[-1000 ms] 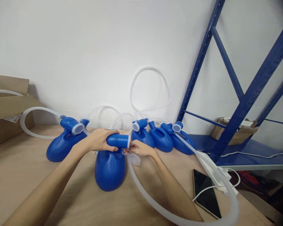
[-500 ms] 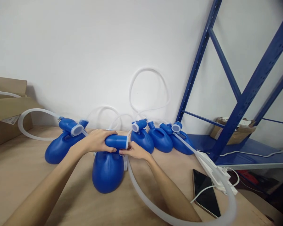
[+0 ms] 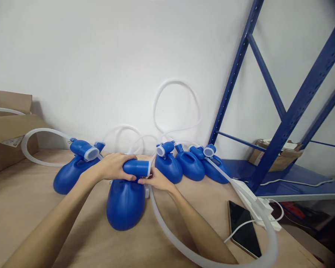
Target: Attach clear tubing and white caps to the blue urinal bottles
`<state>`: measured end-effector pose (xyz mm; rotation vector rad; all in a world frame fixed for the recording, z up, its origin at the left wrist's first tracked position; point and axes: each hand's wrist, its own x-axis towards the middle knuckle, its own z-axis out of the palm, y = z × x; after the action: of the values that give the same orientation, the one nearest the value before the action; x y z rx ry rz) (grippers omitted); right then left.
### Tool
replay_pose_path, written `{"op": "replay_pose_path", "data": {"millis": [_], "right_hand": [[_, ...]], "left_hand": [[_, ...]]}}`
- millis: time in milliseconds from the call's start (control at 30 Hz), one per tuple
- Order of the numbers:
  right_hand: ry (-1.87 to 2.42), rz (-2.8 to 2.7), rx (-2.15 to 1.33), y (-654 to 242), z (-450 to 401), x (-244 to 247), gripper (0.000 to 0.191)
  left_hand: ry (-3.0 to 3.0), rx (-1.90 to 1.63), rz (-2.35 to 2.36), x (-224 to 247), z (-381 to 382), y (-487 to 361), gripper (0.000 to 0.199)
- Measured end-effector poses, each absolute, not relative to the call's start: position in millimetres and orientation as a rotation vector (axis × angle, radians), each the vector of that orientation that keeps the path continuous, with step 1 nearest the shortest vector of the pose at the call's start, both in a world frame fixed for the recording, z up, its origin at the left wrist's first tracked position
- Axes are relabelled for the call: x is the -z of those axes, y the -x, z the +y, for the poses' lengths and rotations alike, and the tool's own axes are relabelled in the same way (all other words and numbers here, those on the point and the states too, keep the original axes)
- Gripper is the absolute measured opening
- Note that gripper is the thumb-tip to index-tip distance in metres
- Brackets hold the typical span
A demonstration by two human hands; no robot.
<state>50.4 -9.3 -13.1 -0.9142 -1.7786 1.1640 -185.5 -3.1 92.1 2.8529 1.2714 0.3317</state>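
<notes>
A blue plastic urinal bottle (image 3: 125, 208) lies on the table in front of me, its handle side up. Across its top rests a blue cylindrical mouthpiece (image 3: 138, 168) with a white rim facing right. My left hand (image 3: 115, 166) is wrapped round the mouthpiece from the left, thumb below it. My right hand (image 3: 158, 180) is closed at the bottle's neck, just under the mouthpiece; its fingertips partly hide what they pinch. A small white cap (image 3: 147, 191) hangs beside the bottle. From near my right hand a translucent hose (image 3: 167, 230) curves forward and right over my forearm.
More blue urinal bottles with hoses stand along the wall: one bottle (image 3: 68, 173) at left, several at right, including a bottle (image 3: 190, 165). A cardboard box (image 3: 13, 149) sits far left. A phone (image 3: 242, 227), a power strip (image 3: 257, 206) and a blue shelf frame (image 3: 293, 100) are right.
The bottle and mouthpiece have shifted slightly left and the bottle a little toward me, with both hands keeping hold. The other bottles have not moved.
</notes>
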Motion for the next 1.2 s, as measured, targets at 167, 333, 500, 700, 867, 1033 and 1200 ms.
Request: {"op": "replay_pose_path", "data": {"millis": [167, 333, 500, 700, 867, 1033, 1200], "right_hand": [[0.876, -1.626, -1.181, -41.5, -9.0, 17.3, 0.047], [0.856, -1.525, -1.163, -35.0, -7.6, 23.7, 0.045], [0.852, -1.503, -1.124, -31.8, 0.7, 36.4, 0.045], [0.921, -1.669, -1.121, -43.0, 11.9, 55.0, 0.033], [1.092, -1.68, -0.994, -59.4, 18.8, 61.6, 0.036], [1.001, -1.654, -0.845, -55.3, 6.0, 30.0, 0.042], [0.814, -1.727, -0.82, -31.1, -19.3, -16.8, 0.034]], "left_hand": [[-2.845, -0.284, 1.266, -94.2, -3.9, 185.9, 0.074], [-2.81, -0.3, 1.271, -94.1, -2.8, 187.4, 0.079], [-2.788, -0.286, 1.265, -94.2, 0.2, 190.1, 0.082], [-2.701, -0.22, 1.304, -100.8, 0.5, 199.7, 0.088], [-2.634, -0.12, 1.433, -105.4, 2.0, 215.1, 0.093], [-2.633, -0.118, 1.464, -103.0, 3.2, 221.5, 0.09], [-2.688, -0.128, 1.446, -102.8, -1.1, 217.2, 0.084]]}}
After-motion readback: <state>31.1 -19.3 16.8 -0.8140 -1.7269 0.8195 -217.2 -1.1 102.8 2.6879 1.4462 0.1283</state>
